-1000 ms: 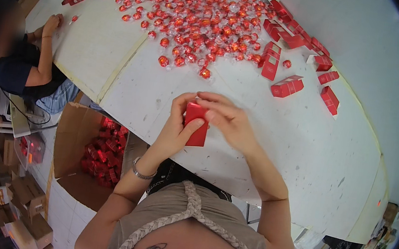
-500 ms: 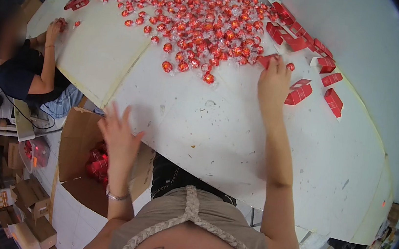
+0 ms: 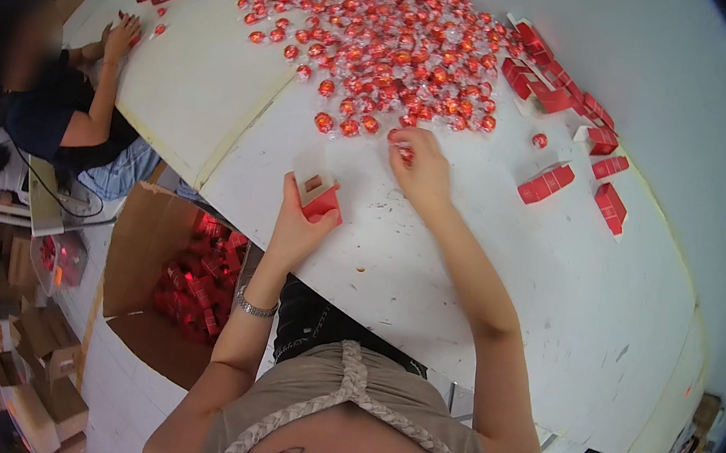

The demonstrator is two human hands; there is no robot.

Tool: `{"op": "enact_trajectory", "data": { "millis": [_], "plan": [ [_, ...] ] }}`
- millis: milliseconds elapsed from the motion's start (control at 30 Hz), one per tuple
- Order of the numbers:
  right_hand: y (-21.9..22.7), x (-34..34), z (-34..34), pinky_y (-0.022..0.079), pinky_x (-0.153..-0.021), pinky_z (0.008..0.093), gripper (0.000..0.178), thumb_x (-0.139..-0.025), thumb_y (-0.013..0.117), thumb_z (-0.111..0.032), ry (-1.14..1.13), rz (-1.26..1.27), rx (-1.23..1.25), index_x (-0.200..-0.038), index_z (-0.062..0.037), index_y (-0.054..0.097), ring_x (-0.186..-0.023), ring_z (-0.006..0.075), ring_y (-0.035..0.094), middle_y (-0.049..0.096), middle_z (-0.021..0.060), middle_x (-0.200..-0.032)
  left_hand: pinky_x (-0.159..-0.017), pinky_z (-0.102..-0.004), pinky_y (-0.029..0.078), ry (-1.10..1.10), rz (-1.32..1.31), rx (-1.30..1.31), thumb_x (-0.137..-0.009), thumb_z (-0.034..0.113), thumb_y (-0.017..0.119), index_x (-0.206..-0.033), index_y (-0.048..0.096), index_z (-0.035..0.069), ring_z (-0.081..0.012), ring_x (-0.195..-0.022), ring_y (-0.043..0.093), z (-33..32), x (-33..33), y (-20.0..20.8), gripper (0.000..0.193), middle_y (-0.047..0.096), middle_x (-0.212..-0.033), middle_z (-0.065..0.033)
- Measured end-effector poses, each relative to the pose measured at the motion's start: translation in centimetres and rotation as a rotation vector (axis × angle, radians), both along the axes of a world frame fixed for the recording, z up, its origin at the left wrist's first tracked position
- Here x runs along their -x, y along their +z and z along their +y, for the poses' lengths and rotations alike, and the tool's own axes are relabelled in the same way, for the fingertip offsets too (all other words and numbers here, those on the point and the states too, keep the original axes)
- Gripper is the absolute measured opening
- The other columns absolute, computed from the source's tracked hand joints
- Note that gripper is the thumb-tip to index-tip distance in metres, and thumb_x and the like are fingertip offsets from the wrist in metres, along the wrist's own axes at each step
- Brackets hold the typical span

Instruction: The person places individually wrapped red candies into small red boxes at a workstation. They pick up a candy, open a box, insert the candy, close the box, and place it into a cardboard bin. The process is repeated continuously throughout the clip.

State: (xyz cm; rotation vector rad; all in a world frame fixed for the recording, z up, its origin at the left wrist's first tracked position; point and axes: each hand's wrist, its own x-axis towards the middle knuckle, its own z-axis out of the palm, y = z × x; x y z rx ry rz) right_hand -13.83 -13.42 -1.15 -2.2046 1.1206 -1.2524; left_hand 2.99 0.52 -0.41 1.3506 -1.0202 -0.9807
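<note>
My left hand [image 3: 293, 229] is wrapped round a small red carton [image 3: 322, 206] above the table's near edge. The carton's pale top flap stands up, with an opening beside it. Fingers curled, my right hand [image 3: 424, 175] grips red-wrapped candy [image 3: 405, 153] with clear twisted ends, at the near edge of a large candy pile [image 3: 392, 51]. How many pieces it holds is partly hidden by the fingers.
Several red cartons [image 3: 547, 183] lie at the table's right. A large cardboard box [image 3: 139, 246] with many red cartons stands below the near left edge. On the far left another person [image 3: 80, 118] works with both hands on the white table [image 3: 488, 232].
My left hand has gone from empty and spread to holding a red carton. My right hand has moved left from the right side of the pile to its near edge and now grips candy.
</note>
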Motion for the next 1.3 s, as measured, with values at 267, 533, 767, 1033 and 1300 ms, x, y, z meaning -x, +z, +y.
{"op": "enact_trajectory", "data": {
  "millis": [267, 533, 767, 1033, 1300],
  "plan": [
    [10.2, 1.8, 5.4, 0.051, -0.071, 0.033, 0.026, -0.074, 0.071, -0.01, 0.499, 0.213, -0.121, -0.097, -0.0058, 0.06, -0.082, 0.0246, 0.064, 0.062, 0.0109, -0.097, -0.065, -0.026, 0.046, -0.215, -0.176, -0.066, -0.076, 0.01, 0.071, -0.113, 0.043, 0.003, -0.0114, -0.077, 0.054, -1.8, 2.4, 0.2, 0.047, 0.045, -0.076, -0.0018],
    [9.6, 3.1, 5.5, 0.051, -0.07, 0.0349, 0.036, -0.073, 0.073, -0.021, 0.386, 0.255, 0.069, -0.102, -0.0043, 0.059, -0.081, 0.025, 0.062, 0.061, 0.0104, -0.091, -0.076, -0.0275, 0.048, -0.314, -0.023, -0.042, -0.074, 0.013, 0.077, -0.127, 0.023, 0.003, -0.0155, -0.088, 0.055, -1.6, 5.1, 1.8, 0.077, 0.051, -0.1, -0.009],
    [6.6, 4.7, 6.5, 0.047, -0.081, 0.0372, 0.026, -0.075, 0.071, -0.018, 0.26, 0.368, 0.155, -0.099, -0.0077, 0.067, -0.101, 0.0257, 0.052, 0.059, 0.0065, -0.105, -0.09, -0.0341, 0.045, -0.265, -0.143, 0.249, -0.079, 0.009, 0.072, -0.13, 0.01, 0.005, -0.0218, -0.113, 0.046, -1.2, 6.1, -1.9, 0.08, 0.034, -0.127, -0.0171],
    [1.5, 4.4, 8.0, 0.046, -0.076, 0.0293, 0.02, -0.088, 0.061, -0.011, 0.406, -0.648, -0.956, -0.106, -0.0039, 0.062, -0.094, 0.0125, 0.053, 0.055, 0.0052, -0.114, -0.093, -0.0317, 0.043, -0.29, 0.195, 0.142, -0.088, 0.01, 0.062, -0.128, 0.028, 0.007, -0.0182, -0.111, 0.047, 0.0, 6.7, -1.2, 0.054, 0.042, -0.122, -0.0129],
    [4.0, 2.4, 8.5, 0.046, -0.079, 0.0275, 0.006, -0.087, 0.057, -0.003, 0.263, -0.699, -0.561, -0.091, -0.0006, 0.06, -0.089, 0.012, 0.057, 0.06, 0.0051, -0.097, -0.085, -0.0304, 0.047, -0.363, 0.134, 0.054, -0.092, 0.012, 0.055, -0.123, 0.027, 0.009, -0.0146, -0.106, 0.048, 0.0, 6.8, 2.6, 0.042, 0.043, -0.117, -0.0112]
  ]
}}
